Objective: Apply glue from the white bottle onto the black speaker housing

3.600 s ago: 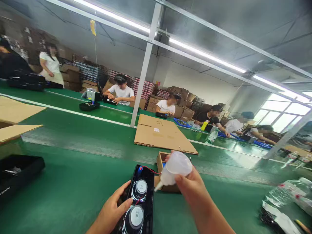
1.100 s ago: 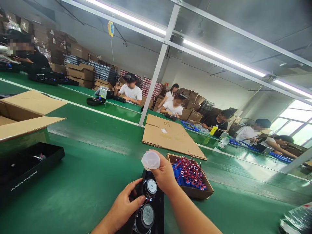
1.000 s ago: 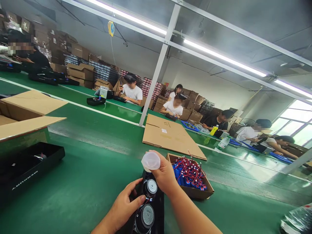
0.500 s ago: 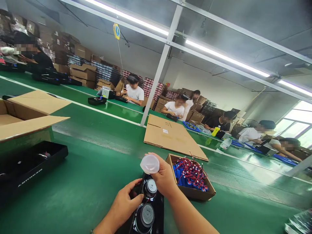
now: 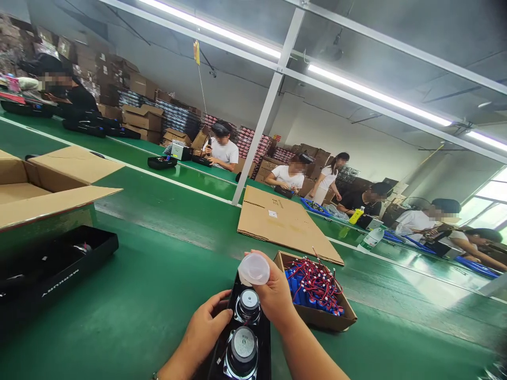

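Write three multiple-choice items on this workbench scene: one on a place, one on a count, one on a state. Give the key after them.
1. Where does the small cardboard box of blue cells stand?
A. right of the black speaker panel
B. left of the panel
C. on top of the flat cardboard sheet

2. How many round speaker drivers show in the panel?
A. one
B. two
C. four

3. How is the translucent bottle held in the right hand?
A. lying on the belt
B. upright, tip up
C. tipped down at the panel

Key: 1 A, the box sits just right of the panel; 2 B, two drivers in a row; 3 C, its base faces up, while the left hand steadies the panel.
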{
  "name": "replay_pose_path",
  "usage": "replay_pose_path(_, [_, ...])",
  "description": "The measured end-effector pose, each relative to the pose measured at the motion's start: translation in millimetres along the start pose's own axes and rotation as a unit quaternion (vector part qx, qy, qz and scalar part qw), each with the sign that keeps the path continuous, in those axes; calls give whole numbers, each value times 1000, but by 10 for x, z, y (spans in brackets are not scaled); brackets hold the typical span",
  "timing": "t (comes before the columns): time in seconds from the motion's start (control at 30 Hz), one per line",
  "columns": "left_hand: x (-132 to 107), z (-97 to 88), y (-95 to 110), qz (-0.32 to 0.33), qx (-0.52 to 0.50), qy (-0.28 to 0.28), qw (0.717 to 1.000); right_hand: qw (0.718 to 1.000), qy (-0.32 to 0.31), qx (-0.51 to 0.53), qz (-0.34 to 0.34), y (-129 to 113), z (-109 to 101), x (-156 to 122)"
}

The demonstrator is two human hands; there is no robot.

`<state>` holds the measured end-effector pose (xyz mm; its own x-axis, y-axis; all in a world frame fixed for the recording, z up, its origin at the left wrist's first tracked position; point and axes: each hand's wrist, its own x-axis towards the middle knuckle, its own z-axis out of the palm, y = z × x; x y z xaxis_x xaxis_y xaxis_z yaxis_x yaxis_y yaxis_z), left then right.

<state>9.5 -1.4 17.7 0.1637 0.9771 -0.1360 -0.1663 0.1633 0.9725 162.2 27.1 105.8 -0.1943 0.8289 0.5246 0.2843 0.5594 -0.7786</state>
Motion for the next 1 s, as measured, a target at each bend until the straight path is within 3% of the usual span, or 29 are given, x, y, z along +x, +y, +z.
replay_pose_path(0.13, [12,1,23,-25,-18,30,999,1000,15,6,-3,32,-22,8])
replay_pose_path(0.43, [10,-8,27,-44,4,40,998,995,43,91,5,153,-32,1])
replay_pose_path(1.0, [83,-44,-91,-74,-61,31,995,974,137,173,49,307,-119,40])
